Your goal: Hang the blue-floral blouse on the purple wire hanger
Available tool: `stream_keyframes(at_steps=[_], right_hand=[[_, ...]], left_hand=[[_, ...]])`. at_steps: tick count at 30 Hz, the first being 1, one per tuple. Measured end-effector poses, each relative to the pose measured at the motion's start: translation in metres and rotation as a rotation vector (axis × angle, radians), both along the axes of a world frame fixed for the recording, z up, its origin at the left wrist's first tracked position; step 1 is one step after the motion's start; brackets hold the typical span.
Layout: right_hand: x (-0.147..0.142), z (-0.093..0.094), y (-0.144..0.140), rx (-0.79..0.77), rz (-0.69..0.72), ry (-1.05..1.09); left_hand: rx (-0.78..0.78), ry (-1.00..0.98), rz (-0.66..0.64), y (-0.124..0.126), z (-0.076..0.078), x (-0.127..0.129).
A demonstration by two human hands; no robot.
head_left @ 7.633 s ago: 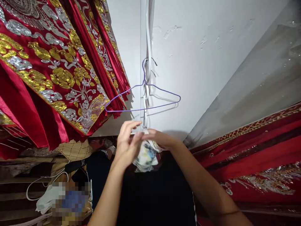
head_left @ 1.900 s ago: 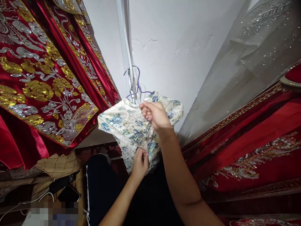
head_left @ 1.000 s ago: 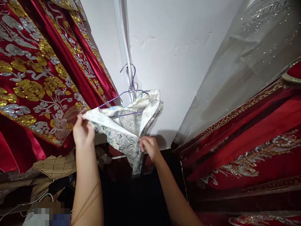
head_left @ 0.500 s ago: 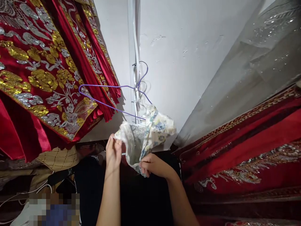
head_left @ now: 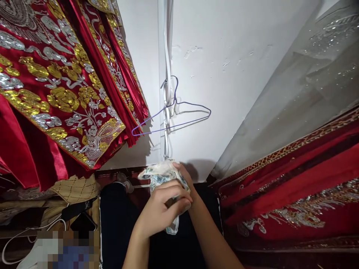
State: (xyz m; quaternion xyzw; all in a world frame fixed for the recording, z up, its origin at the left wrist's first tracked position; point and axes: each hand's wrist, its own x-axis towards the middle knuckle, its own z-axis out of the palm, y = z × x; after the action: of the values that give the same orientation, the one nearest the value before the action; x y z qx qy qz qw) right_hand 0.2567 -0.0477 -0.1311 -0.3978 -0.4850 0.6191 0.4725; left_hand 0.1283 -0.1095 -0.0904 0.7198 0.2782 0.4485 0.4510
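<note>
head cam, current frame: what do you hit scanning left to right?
Red embroidered garments → purple wire hanger on the white wall, with the left hand and right hand below it bunching the floral cloth → grey sequined fabric → red embroidered fabric.

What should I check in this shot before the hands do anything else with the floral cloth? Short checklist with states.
1. Floral cloth held by both hands: ok. It is bunched between the left hand and the right hand.
2. Cloth off the hanger: ok. The purple wire hanger hangs bare.
3. Hanger seated on its wall hook: cannot tell. Its hook loops by the white strip, but the contact is too small to see.
4. Hanger level: not ok. It tilts, left end lower.
5. Hanger apart from the red embroidered garments: cannot tell. Its left tip overlaps their hem.
6. Cloth tail gathered: not ok. A strip dangles below the left hand.
</note>
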Motion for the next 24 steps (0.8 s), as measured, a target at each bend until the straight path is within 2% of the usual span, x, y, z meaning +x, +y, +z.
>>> stream_keyframes(at_steps=[4, 6, 7, 9, 12, 13, 14, 16, 17, 19, 22, 24], right_hand=[[-0.009, 0.024, 0.014, -0.146, 0.054, 0.131], [-0.008, 0.039, 0.017, -0.225, 0.156, 0.063], [-0.006, 0.048, 0.018, -0.252, 0.247, -0.03], [0.0, 0.067, 0.019, -0.243, 0.53, -0.287], [0.016, 0.097, 0.024, -0.06, 1.057, -0.547], [0.023, 0.107, 0.027, 0.01, 1.165, -0.575], [0.03, 0.115, 0.03, 0.075, 1.214, -0.585], [0.046, 0.128, 0.039, 0.189, 1.127, -0.619], [0.053, 0.132, 0.044, 0.246, 1.011, -0.644], [0.063, 0.132, 0.057, 0.356, 0.697, -0.676], [0.067, 0.112, 0.084, 0.47, 0.165, -0.635], [0.064, 0.09, 0.105, 0.526, -0.053, -0.609]], left_hand=[[0.176, -0.154, 0.281, 0.005, 0.008, -0.039], [0.205, -0.167, 0.398, 0.018, 0.012, -0.055], [0.188, -0.124, 0.402, 0.025, 0.013, -0.06], [0.102, 0.016, 0.282, 0.039, 0.01, -0.065], [-0.058, 0.21, 0.054, 0.051, -0.01, -0.064], [-0.094, 0.271, -0.002, 0.053, -0.018, -0.064], [-0.119, 0.329, -0.051, 0.054, -0.025, -0.066], [-0.135, 0.446, -0.122, 0.055, -0.033, -0.073], [-0.129, 0.506, -0.129, 0.056, -0.033, -0.079], [-0.102, 0.626, -0.06, 0.06, -0.027, -0.095], [-0.029, 0.794, 0.114, 0.066, -0.011, -0.118], [-0.013, 0.898, 0.202, 0.068, -0.003, -0.129]])
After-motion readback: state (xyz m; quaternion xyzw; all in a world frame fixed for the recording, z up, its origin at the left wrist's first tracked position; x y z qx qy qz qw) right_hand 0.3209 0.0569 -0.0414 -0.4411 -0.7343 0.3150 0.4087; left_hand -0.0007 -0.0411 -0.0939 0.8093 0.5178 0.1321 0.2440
